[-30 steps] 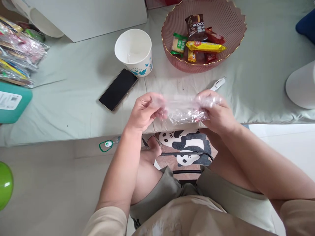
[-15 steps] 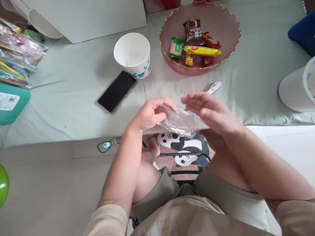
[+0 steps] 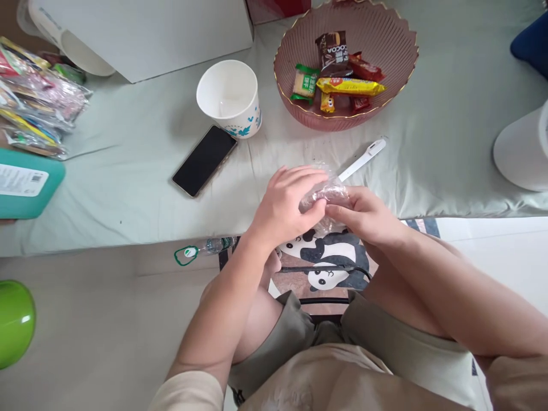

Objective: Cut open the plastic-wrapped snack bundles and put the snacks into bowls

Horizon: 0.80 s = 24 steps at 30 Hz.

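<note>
A crumpled clear plastic bag (image 3: 327,193) is bunched between both hands at the front edge of the cloth-covered surface. My left hand (image 3: 291,200) curls over it from the left, thumb and fingers closed on the plastic. From the right, my right hand (image 3: 363,214) pinches the bag, thumb and fingers pressed together. Just beyond the hands lies a white, slim-handled utensil (image 3: 363,158); its near end is hidden behind the bag. Farther off stands a pink ribbed bowl (image 3: 398,57) with several wrapped snacks (image 3: 351,86) in it.
A white paper cup (image 3: 229,94) stands beside a black phone (image 3: 204,161). A white box (image 3: 171,34), packaged items (image 3: 34,97) and a teal container (image 3: 29,185) are at the left. At the right is a white bin (image 3: 522,151). A plastic bottle (image 3: 218,245) lies below the edge.
My right hand has come down and inward and closed on the plastic. My left hand has moved right and tightened. The bag is bunched smaller, and more of the white utensil shows.
</note>
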Each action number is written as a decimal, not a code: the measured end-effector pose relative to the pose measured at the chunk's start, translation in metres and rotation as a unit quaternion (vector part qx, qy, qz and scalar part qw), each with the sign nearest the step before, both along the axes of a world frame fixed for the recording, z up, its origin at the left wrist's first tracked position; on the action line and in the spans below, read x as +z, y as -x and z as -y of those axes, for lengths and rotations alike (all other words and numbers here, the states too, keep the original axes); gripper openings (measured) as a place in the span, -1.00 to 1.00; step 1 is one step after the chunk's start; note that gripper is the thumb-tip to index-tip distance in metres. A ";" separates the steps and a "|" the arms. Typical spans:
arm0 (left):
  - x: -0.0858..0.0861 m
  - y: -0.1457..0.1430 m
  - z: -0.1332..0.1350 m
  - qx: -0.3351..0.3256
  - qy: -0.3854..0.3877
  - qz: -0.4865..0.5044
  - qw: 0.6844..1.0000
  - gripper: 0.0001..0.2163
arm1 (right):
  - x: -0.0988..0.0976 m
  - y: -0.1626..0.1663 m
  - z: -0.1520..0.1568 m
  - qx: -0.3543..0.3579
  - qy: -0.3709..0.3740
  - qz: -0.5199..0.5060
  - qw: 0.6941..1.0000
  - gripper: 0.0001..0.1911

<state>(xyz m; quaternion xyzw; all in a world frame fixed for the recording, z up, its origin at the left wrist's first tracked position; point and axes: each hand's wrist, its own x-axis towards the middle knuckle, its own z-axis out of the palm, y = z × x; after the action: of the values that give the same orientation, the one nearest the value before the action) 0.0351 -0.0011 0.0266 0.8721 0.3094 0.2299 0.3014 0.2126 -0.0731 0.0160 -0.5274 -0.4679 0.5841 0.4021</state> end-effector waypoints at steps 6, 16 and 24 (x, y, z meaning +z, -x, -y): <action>-0.013 0.011 -0.001 0.029 0.188 0.056 0.980 -0.60 | -0.008 0.004 0.007 -0.011 -0.052 -0.032 0.998 -0.82; -0.021 0.014 -0.006 0.058 0.281 0.144 0.947 -0.65 | -0.011 0.003 -0.002 -0.088 -0.057 0.053 0.993 -0.72; 0.014 0.092 0.012 0.287 0.296 0.201 0.889 -0.62 | 0.001 -0.008 -0.001 -0.207 -0.065 -0.005 0.976 -0.90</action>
<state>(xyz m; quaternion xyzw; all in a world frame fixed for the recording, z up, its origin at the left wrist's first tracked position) -0.0567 -0.0134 0.0403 0.5512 0.5325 0.3744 0.5219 0.2203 -0.0726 0.0167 -0.5828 -0.3839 0.4593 0.5495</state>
